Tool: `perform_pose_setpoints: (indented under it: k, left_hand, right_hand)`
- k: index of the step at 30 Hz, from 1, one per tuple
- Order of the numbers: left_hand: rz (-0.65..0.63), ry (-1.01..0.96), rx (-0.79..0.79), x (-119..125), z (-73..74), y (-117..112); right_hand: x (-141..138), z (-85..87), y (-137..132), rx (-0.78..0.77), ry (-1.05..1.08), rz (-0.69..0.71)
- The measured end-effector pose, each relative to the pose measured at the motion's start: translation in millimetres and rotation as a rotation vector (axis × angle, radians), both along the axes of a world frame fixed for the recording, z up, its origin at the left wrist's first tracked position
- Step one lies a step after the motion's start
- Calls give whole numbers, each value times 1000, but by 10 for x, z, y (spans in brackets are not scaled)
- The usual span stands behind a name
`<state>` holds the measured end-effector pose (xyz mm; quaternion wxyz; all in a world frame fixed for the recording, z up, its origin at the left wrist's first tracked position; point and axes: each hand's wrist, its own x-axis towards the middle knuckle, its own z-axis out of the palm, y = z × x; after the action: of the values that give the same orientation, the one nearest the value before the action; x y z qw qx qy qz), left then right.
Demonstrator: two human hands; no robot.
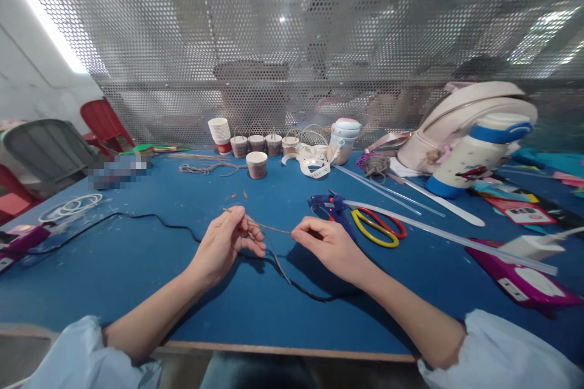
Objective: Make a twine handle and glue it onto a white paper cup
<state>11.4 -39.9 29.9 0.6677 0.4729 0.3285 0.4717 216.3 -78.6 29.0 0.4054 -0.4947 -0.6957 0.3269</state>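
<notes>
My left hand (223,240) pinches a thin brown-grey cord (274,230) between thumb and forefinger, its other fingers loosely curled. At the right, the thumb and forefinger of my right hand (331,249) are closed on the same cord. The cord stretches between both hands above the blue table (219,310), and a loose grey length hangs below it. Just beyond my right hand lie a blue glue gun (336,209) with a long clear glue stick (438,233) and scissors with yellow and red handles (385,243). A black cable (159,219) runs beneath my hands.
At the back stand stacked paper cups (219,131), several cord-wrapped cups, one nearer cup (257,167), and white paper strips (314,164). A bottle (474,155), pink backpack (456,115) and purple power strip (524,279) are right. A perforated metal screen (173,42) borders the back.
</notes>
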Motion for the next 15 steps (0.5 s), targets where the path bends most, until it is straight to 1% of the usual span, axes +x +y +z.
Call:
perform_pose_setpoints:
  k: [3,9,13,15]
  left_hand:
    - [-4,5,-3,5,6,1]
    - [-27,-7,0,8,-8,-2]
    - [-49,-16,7,7,-30,4]
    - [-54,-17,12,6,-39,3]
  right_hand:
    - [5,-12,0,-22,-18,-3]
    - [13,-50,9,-70,21,-23]
    - [22,-75,21,-115,76,-25]
    - [18,-83,30,-172,146,-18]
